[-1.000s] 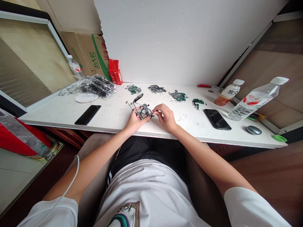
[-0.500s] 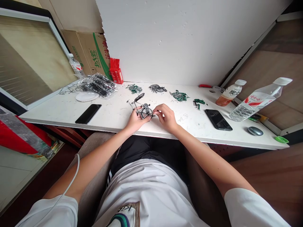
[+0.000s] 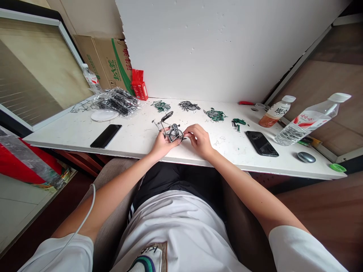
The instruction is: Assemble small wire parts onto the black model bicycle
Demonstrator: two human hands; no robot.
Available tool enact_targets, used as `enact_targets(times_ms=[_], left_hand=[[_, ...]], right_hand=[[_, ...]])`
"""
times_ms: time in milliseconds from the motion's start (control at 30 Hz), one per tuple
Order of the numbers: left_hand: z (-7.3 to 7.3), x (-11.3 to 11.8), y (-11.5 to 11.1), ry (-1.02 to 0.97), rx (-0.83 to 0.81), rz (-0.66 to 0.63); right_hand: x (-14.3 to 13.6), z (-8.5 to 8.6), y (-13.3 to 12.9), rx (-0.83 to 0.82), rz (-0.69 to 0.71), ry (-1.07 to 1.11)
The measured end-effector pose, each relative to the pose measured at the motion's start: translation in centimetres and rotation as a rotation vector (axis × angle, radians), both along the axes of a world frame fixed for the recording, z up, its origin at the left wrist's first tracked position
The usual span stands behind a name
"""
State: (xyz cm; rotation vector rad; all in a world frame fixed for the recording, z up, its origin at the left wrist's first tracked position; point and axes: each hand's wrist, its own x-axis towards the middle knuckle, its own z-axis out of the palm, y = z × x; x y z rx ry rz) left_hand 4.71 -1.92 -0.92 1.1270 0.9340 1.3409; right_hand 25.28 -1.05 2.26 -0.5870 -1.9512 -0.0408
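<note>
A small black model bicycle (image 3: 175, 133) is held over the front of the white table (image 3: 136, 141), with one spoked wheel towards the right. My left hand (image 3: 162, 145) is closed around its lower frame. At the wheel's right edge, my right hand (image 3: 199, 139) has its thumb and forefinger pinched together; whatever lies between the fingertips is too small to make out. Behind the hands lie a black cluster of model parts (image 3: 188, 106), a green cluster of parts (image 3: 214, 114) and another green cluster (image 3: 161, 106).
A black phone (image 3: 106, 136) lies left, a second phone (image 3: 261, 143) right. Plastic-bagged black parts (image 3: 117, 102) and a red box (image 3: 139, 86) stand at back left. At right are a tea bottle (image 3: 275, 112), a water bottle (image 3: 310, 120) and a mouse (image 3: 306, 157).
</note>
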Motion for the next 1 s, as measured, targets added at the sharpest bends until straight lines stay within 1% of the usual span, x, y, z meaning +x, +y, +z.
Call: enact_targets(times_ms=[167, 467, 600, 867, 1000], left_hand=[[-0.1, -0.1, 0.0, 0.019, -0.002, -0.001], [0.0, -0.1, 0.0, 0.003, -0.004, -0.010], [0.1, 0.0, -0.1, -0.001, -0.009, -0.002], [-0.2, -0.1, 0.2, -0.009, -0.010, 0.016], [-0.4, -0.2, 0.4, 0.004, -0.008, 0.014]], right_hand=[[0.0, -0.2, 0.1, 0.026, -0.001, 0.011], [0.0, -0.1, -0.1, -0.069, -0.076, -0.002], [0.1, 0.0, -0.1, -0.049, -0.100, -0.025], [1.0, 0.6, 0.1, -0.009, -0.169, -0.198], [1.2, 0.6, 0.2, 0.012, -0.142, -0.187]])
